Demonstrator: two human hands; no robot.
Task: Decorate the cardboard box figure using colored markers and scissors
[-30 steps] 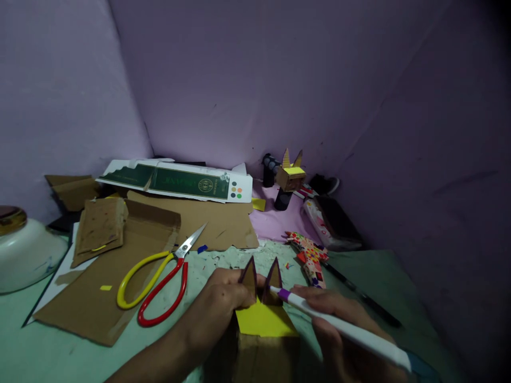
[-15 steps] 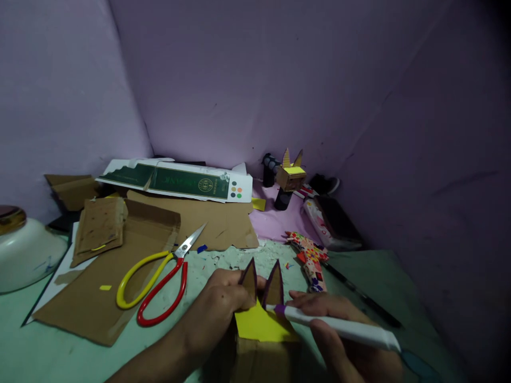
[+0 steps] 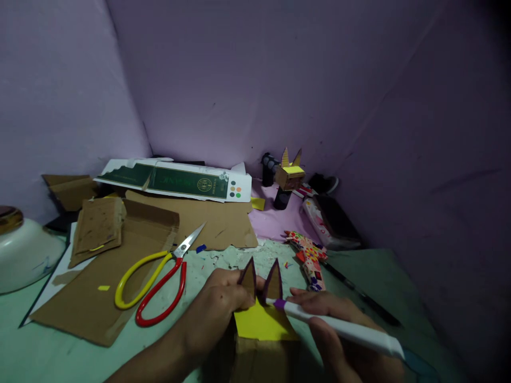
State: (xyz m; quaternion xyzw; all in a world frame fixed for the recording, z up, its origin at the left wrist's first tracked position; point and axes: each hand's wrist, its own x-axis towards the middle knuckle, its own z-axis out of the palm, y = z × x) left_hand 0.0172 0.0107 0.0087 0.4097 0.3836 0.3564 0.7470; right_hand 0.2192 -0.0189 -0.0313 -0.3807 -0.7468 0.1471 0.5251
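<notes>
At the bench's (image 3: pixel 80 359) near side, the left hand (image 3: pixel 225 298) pinched one ear (image 3: pixel 248 281) of a cardboard box (image 3: pixel 267 359); the right hand (image 3: pixel 343 332) gripped a white marker (image 3: pixel 343 329), tip at the other ear's (image 3: pixel 273 283) base. Beyond, a carton (image 3: pixel 183 182) bore a round emblem, coloured dots and unreadable small lettering.
</notes>
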